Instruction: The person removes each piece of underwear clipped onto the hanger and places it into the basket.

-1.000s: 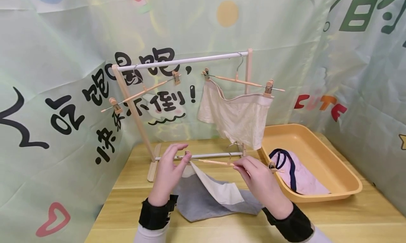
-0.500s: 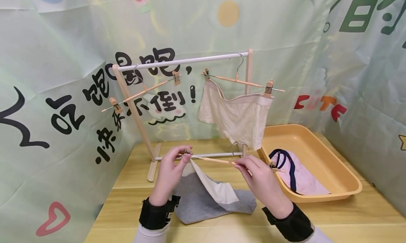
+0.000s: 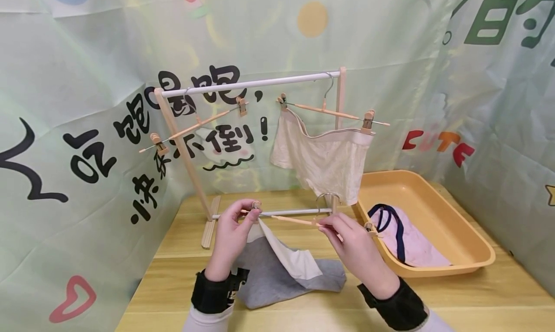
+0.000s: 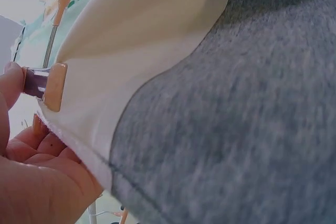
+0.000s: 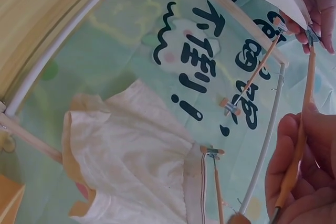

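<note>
My left hand [image 3: 230, 238] pinches the clip [image 4: 55, 87] at the left end of an orange clip hanger [image 3: 291, 220]. One corner of a grey garment with a cream-white band [image 3: 273, 276] is caught in that clip, and the rest of the cloth droops to the table below. With thumb and fingers, my right hand [image 3: 355, 243] holds the hanger's bar to the right of its middle. Beyond that hand, the hanger's other clip [image 3: 369, 227] has no cloth in it. In the right wrist view, the bar [image 5: 296, 163] runs through the right hand's fingers.
Behind the hands stands a small rack [image 3: 251, 84]. Cream shorts [image 3: 325, 151] hang there from one clip hanger, beside a bare clip hanger [image 3: 197, 125]. To the right, a yellow tray [image 3: 472, 247] contains a pink cloth [image 3: 418, 245] with dark blue straps.
The garment's loose right end has drawn a little to the left. The hanger has tilted slightly, and its far clip has shifted left. Both hands keep their hold.
</note>
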A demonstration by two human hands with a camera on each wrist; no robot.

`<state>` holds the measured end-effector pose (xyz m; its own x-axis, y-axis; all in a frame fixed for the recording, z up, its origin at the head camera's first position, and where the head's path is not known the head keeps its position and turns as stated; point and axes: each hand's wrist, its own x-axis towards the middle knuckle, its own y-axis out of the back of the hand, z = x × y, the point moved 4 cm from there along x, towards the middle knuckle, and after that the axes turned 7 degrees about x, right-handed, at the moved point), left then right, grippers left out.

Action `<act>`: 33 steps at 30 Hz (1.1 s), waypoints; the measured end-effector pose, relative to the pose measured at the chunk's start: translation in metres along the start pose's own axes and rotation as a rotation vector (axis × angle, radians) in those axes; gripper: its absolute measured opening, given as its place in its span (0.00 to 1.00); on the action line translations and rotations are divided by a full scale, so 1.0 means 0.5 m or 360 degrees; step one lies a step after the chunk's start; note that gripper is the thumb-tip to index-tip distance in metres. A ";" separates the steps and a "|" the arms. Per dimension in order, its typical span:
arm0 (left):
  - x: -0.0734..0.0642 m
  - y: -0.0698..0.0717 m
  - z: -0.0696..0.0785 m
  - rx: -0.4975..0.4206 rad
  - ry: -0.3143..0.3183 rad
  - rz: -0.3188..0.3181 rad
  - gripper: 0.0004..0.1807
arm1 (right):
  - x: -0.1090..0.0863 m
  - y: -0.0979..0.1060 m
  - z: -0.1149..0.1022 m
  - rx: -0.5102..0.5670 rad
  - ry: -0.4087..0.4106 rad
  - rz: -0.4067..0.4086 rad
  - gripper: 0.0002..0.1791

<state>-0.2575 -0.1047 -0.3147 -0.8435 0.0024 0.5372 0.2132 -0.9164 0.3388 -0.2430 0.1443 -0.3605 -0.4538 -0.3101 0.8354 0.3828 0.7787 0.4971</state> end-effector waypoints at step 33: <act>-0.011 -0.005 0.022 0.0101 -0.0317 0.0108 0.03 | -0.007 -0.021 0.004 -0.0009 -0.0044 -0.0169 0.11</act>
<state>-0.2481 -0.0982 -0.3099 -0.7134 0.0261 0.7003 0.3024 -0.8900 0.3413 -0.2470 0.1382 -0.3693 -0.5142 -0.3754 0.7712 0.3359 0.7392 0.5837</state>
